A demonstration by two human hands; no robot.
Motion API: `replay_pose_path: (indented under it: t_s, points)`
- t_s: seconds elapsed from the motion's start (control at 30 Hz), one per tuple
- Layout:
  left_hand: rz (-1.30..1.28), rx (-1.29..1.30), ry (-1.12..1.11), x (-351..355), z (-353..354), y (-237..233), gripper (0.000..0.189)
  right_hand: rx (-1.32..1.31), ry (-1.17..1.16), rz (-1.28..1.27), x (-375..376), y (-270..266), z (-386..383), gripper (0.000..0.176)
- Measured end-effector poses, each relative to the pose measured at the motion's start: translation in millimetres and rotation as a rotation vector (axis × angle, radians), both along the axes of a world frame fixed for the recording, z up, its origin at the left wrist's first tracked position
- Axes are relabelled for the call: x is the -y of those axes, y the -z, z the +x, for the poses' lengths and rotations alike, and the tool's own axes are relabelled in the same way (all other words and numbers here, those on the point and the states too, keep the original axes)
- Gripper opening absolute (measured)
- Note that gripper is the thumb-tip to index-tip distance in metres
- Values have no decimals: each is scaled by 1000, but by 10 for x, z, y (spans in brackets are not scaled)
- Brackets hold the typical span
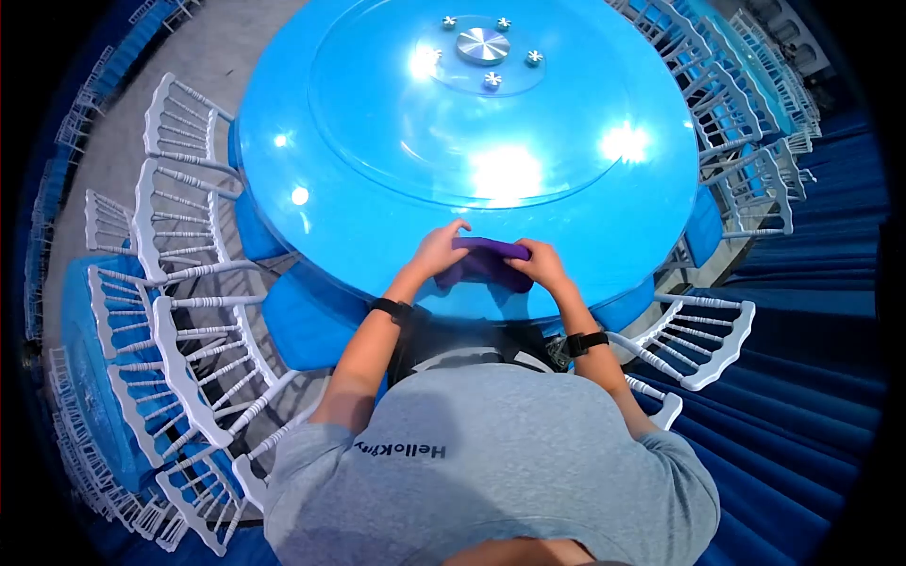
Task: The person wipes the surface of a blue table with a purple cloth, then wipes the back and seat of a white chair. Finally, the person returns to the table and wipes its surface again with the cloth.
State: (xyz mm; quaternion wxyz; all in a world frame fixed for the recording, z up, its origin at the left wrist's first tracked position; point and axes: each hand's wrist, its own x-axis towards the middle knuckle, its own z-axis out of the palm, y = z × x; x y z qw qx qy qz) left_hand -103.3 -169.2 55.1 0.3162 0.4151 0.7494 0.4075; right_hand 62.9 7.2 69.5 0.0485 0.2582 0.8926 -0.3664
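A purple cloth (489, 262) is stretched between my two hands just above the near edge of the round blue table (566, 226). At the cloth's left end, my left hand (443, 248) pinches it, with the index finger raised. The fingers of my right hand (538, 262) are closed on its right end. The cloth's middle sags and hangs toward me, and its lower part looks folded. Black bands circle both wrists.
A clear round turntable (377, 123) with a silver hub (482, 45) and several small metal fittings lies on the table. White spindle-back chairs (184, 368) stand on the left, with others (698, 340) on the right. Dark blue drapery (802, 377) hangs at the right.
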Motion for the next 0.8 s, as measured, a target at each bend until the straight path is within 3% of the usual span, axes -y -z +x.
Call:
replay_pose_path:
  t_s: [0.13,0.17,0.2,0.27,0.3,0.4,0.47,0.53,0.57,0.6,0.67,0.8]
  points:
    - [69,36,-133,-42,-103,399,37,-23,-29,-48,-60,58,145,32]
    - [-4,327,-263,-126,-185,713,45,-10,-31,-46,-137,134,207,32]
    - [-4,338,-268,-190,-245,708,45,-204,70,94,-256,242,270,31]
    - [94,803,-660,-275,-341,601,53,-440,310,233,-507,244,323,30]
    - [90,811,-672,-336,-390,587,53,-323,471,70,-627,-14,277,35]
    - [267,966,-869,-519,-505,643,50,-773,536,-105,-1118,71,100,35]
    - [296,969,-892,-610,-597,722,36,-569,542,86,-1341,188,-34,39]
    - [301,969,-919,-669,-638,765,31,-305,279,335,-1512,616,-138,48]
    - [303,963,-925,-687,-623,779,27,-186,206,348,-1466,748,-172,55]
    - [307,979,-953,-693,-595,772,27,-143,175,517,-1339,720,-214,56]
    - [277,927,-951,-652,-582,681,23,-283,204,622,-1341,900,-257,47]
    - [227,960,-903,-580,-573,513,29,-267,104,576,-1468,821,-302,36]
